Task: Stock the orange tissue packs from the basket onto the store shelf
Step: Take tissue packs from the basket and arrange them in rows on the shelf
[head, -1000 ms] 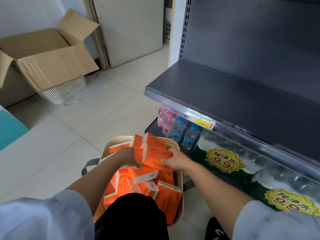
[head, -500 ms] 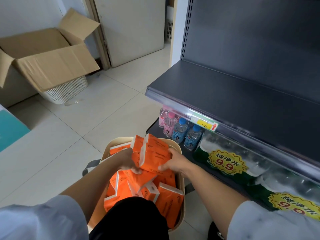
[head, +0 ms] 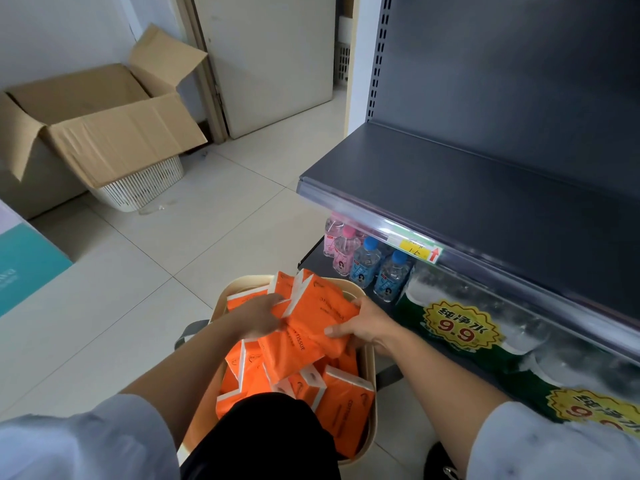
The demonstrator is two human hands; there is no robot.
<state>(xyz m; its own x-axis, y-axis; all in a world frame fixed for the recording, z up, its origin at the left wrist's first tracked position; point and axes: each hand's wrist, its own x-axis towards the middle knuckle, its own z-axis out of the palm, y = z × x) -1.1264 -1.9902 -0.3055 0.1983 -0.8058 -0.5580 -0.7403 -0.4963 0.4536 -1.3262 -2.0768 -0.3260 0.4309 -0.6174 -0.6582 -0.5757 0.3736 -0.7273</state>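
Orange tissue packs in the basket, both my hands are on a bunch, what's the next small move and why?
Probably lift the orange tissue packs straight up out of the basket. The left hand and right hand hold the bunch from either side, it sits among the other packs, and the grey shelf up to the right shows bare space for it.

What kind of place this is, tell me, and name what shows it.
Most likely a small shop: a dark metal store shelf with a price-label strip, small water bottles on the level below, and wrapped bottle packs bearing yellow 9.9 price stickers.
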